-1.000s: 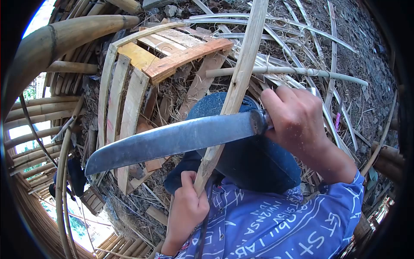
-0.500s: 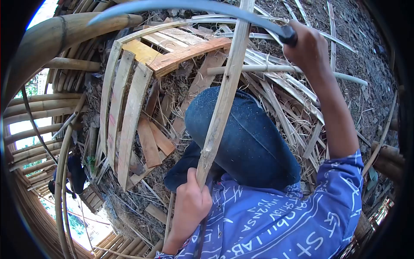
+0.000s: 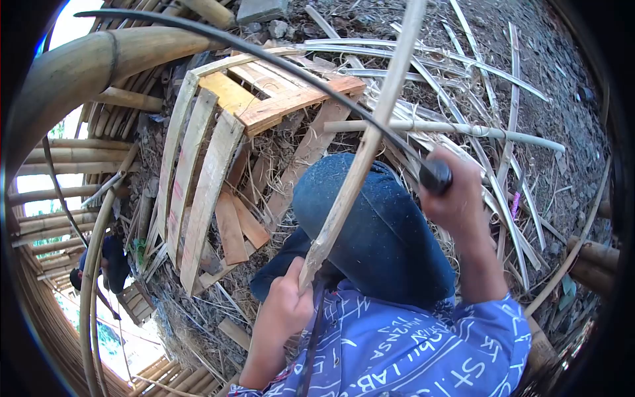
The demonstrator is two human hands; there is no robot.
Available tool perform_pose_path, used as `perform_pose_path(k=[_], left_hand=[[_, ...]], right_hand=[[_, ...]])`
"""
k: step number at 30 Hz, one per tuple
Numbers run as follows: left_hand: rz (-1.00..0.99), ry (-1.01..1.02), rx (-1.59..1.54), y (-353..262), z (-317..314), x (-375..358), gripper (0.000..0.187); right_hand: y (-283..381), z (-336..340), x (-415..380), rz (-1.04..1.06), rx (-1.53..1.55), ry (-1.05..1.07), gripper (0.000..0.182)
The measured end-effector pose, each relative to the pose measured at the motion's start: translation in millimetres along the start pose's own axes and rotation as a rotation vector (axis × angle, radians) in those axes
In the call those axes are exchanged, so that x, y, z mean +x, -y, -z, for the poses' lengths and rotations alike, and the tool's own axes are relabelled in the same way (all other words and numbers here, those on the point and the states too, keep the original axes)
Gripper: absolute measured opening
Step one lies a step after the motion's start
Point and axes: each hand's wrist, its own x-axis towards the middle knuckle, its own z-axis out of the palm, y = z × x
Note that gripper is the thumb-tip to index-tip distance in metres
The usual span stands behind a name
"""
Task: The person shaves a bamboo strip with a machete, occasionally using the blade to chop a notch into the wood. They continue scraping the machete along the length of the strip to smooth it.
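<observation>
My left hand [image 3: 286, 301] is wrapped round the lower end of a long pale wooden stick [image 3: 357, 159], which slants up and away past my bent knee [image 3: 344, 185]. In my right hand [image 3: 460, 198] is a machete by its black handle [image 3: 436, 176]. Its long, slightly curved dark blade reaches to the upper left and crosses the stick above the knee in this view. Rough fibres show on the stick just above my left hand.
A slatted wooden crate [image 3: 225, 145] lies left of my knee. Split strips [image 3: 486, 66] and a round pole [image 3: 456, 128] lie on the littered ground to the right. Thick bamboo [image 3: 73, 63] rises at upper left. Another person [image 3: 114, 264] is farther off at left.
My right hand has come down and nearer to me with the machete, its blade now lower across the stick. The stick's upper end has swung right; my left hand keeps its grip.
</observation>
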Motion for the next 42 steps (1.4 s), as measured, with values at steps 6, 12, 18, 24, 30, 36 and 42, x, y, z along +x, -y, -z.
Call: perform_pose_path(k=[6, 12, 18, 24, 30, 36, 42], left_hand=[[-0.085, 0.122, -0.004, -4, 16, 6, 0.013], [-0.140, -0.183, 0.333, -32, -4, 8, 0.015], [-0.201, -0.231, 0.291, -35, -14, 2, 0.044], [-0.307, -0.346, 0.375, -27, -30, 4, 0.026], [-0.330, -0.398, 0.442, -27, -32, 5, 0.027], [-0.463, -0.427, 0.358, -22, -42, 10, 0.031], [-0.466, -0.410, 0.361, -22, -37, 11, 0.033]], right_hand=[[31, -5, -15, -0.080, 0.192, 0.146, 0.010], [32, 1, -14, -0.033, 0.120, 0.110, 0.011], [20, 6, -30, -0.221, 0.342, 0.117, 0.013], [-15, 12, -37, -0.227, 0.370, 0.198, 0.016], [-9, 41, -25, -0.330, 0.343, 0.295, 0.019], [0, 33, -17, -0.397, 0.498, 0.256, 0.013], [-4, 45, -6, -0.364, 0.330, 0.326, 0.013]])
